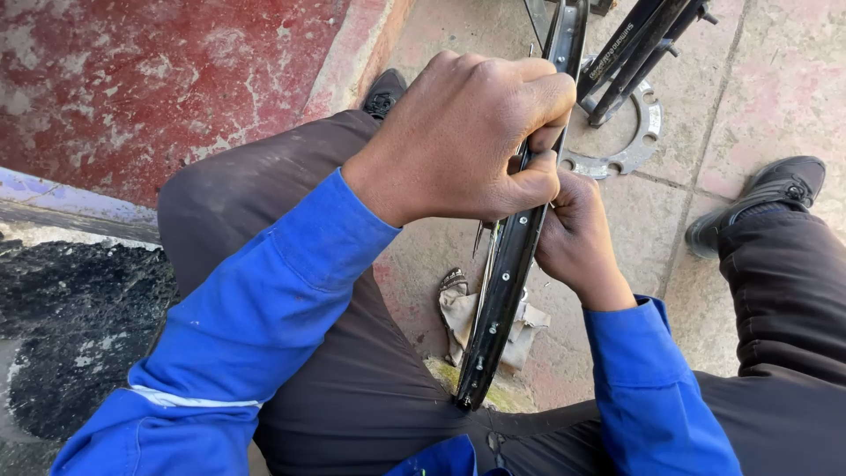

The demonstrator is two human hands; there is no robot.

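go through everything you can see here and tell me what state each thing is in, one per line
left hand: closed, gripping the rim from above
right hand: curled against the rim's right side, partly hidden
black bicycle rim: bare, no tyre, held on edge between the knees, spoke holes showing
rag: crumpled on the paving under the rim
metal ring: lying flat on the paving
black bars: leaning, upper ends out of frame

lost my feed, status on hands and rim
Left hand and right hand both clamped on the black metal bicycle rim. Rim upright between knees. Crumpled grey rag below, nothing blocking.
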